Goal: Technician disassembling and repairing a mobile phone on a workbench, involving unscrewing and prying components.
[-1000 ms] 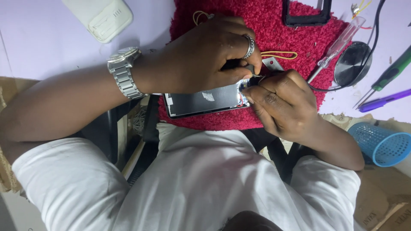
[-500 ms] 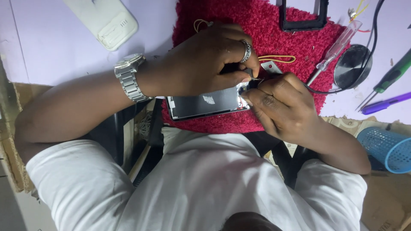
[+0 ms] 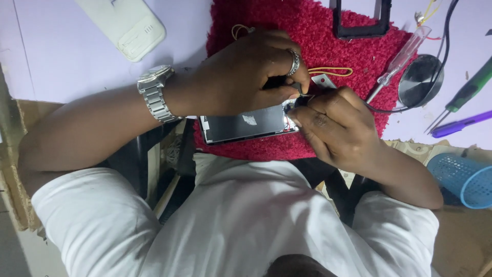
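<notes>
I see my left hand curled nearly closed, fingertips pinching what looks like a thin dark tool, though it is mostly hidden. My right hand is folded shut on the opened phone, thumb pressing its end. The phone lies at the near edge of the red mat, both wrists bent inward.

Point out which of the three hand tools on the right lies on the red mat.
The clear-handled screwdriver; the green-handled tool and purple-handled tool lie off it.
</notes>
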